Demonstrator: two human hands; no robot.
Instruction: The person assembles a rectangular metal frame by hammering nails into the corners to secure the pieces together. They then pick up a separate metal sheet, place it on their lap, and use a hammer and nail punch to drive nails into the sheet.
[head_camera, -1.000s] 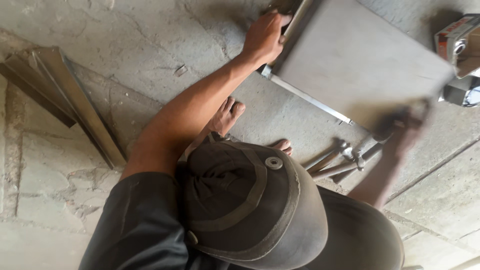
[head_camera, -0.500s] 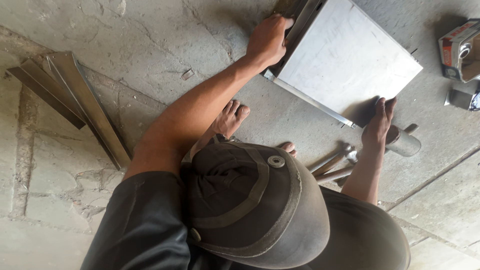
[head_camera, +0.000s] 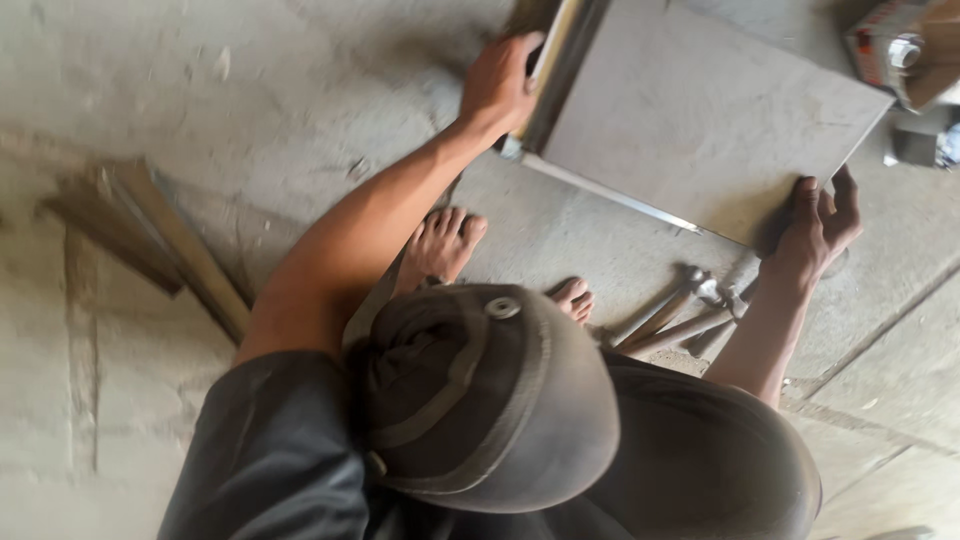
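My left hand (head_camera: 500, 85) fingers grip the flat grey panel (head_camera: 700, 120) by its metal-edged corner. My right hand (head_camera: 815, 225) fingers clasp its near corner; a red-and-white box (head_camera: 885, 45) sits beyond them.

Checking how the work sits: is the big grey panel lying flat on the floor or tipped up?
Tipped up, it seems: the grey panel casts shadow beneath its near edge, with the left hand and right hand gripping opposite corners.

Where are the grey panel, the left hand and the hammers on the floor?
grey panel (head_camera: 700, 120), head view, middle of its flat face.
left hand (head_camera: 497, 85), head view, back of the hand, at the panel's edge.
hammers (head_camera: 680, 315), head view, the handles.
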